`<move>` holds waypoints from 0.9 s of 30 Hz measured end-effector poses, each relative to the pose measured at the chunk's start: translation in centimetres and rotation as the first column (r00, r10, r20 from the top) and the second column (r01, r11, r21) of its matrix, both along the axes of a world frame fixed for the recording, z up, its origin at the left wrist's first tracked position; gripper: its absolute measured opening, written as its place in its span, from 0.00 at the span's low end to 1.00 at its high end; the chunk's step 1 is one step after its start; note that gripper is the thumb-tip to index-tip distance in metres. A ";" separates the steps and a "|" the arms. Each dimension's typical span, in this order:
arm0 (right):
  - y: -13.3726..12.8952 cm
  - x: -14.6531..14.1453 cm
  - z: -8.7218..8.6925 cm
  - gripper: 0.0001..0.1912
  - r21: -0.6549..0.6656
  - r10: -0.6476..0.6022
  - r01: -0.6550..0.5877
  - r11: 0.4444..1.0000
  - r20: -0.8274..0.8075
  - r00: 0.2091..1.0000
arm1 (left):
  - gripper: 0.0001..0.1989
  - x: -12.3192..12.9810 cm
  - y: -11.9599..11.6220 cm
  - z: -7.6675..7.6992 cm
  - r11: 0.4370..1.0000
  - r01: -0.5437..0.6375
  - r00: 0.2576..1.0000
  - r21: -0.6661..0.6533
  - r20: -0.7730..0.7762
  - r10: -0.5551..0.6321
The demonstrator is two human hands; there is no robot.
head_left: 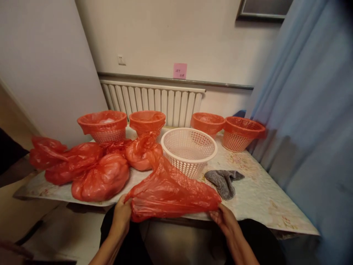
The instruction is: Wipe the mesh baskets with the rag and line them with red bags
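Stretched wide between my two hands is a red plastic bag (171,195), held at the table's front edge. My left hand (122,213) pinches its left corner, and my right hand (224,217) grips the right corner. Part of the bag rises toward a white perforated basket (189,147), which stands upright just behind it and has no bag over its rim. A grey cloth (225,182) lies crumpled on the table to the right of the basket. Filled red bags, among them a large bulging one (102,178), sit left of my left hand.
Along the back stand baskets lined with red bags: one at far left (103,127), one beside it (147,121), and two at right (208,123) (242,134). A blue curtain (306,121) borders the table's right side. A radiator (154,99) is behind. Another person's arm (16,173) shows at left.
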State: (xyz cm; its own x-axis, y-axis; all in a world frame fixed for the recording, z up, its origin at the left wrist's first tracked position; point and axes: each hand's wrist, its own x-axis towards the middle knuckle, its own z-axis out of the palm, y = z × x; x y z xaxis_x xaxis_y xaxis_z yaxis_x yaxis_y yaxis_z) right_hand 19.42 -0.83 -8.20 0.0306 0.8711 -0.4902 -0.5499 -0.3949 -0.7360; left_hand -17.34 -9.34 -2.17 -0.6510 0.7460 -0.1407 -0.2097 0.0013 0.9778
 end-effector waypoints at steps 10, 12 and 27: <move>0.2 1.8 0.1 0.24 0.148 -0.089 0.089 0.985 -0.010 0.996 | 0.09 0.8 -0.4 5.4 0.990 -0.004 0.857 0.144 0.511 -0.071; 0.1 1.5 -0.9 0.31 0.211 -0.148 0.119 0.970 0.127 0.981 | 0.11 1.3 -0.7 5.6 0.987 0.024 0.822 0.160 0.558 -0.111; 2.3 -2.2 -0.4 0.19 0.161 -0.049 -0.014 0.987 0.377 0.925 | 0.48 1.7 -1.3 4.2 0.872 0.361 0.816 0.329 0.342 -0.467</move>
State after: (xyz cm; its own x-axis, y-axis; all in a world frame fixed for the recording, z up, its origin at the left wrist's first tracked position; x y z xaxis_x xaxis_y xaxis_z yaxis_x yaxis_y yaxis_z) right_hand 17.21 1.48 -8.63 0.2029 0.9336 -0.2953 -0.2235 -0.2494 -0.9422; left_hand -15.64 -10.62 2.00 -0.1978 0.9751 -0.1007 -0.6122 -0.0426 0.7896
